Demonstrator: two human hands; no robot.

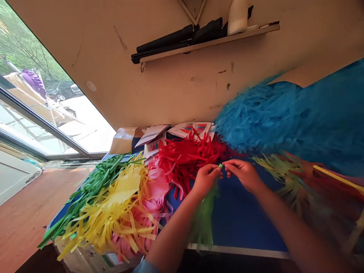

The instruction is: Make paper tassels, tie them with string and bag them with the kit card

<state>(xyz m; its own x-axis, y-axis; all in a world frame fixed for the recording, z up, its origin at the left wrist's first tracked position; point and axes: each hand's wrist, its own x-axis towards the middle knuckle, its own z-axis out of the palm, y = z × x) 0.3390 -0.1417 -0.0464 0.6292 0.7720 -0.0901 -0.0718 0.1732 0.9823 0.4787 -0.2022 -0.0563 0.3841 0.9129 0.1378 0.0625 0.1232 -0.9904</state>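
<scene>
A light green tissue paper tassel point(207, 216) hangs from my left hand point(207, 178), its loose strips blurred over the front of the blue table. Thumb and fingers of that hand pinch its twisted top, where a small bright green tip point(220, 166) sticks out. Close beside the tip, my right hand point(241, 172) has its thumb and fingers pressed together; whatever lies between them is too small to make out. Behind my hands lies a heap of red fringed paper point(190, 155). Pink point(156, 189), yellow point(119, 204) and green fringed paper point(99, 189) lie to the left.
A large mass of blue fringed paper point(264, 117) fills the right back. Mixed-colour tassels point(295, 174) lie beneath it. Printed packets point(193, 129) rest against the wall. Above runs a shelf point(210, 43) with black objects and a white bottle point(237, 17). A window stands left.
</scene>
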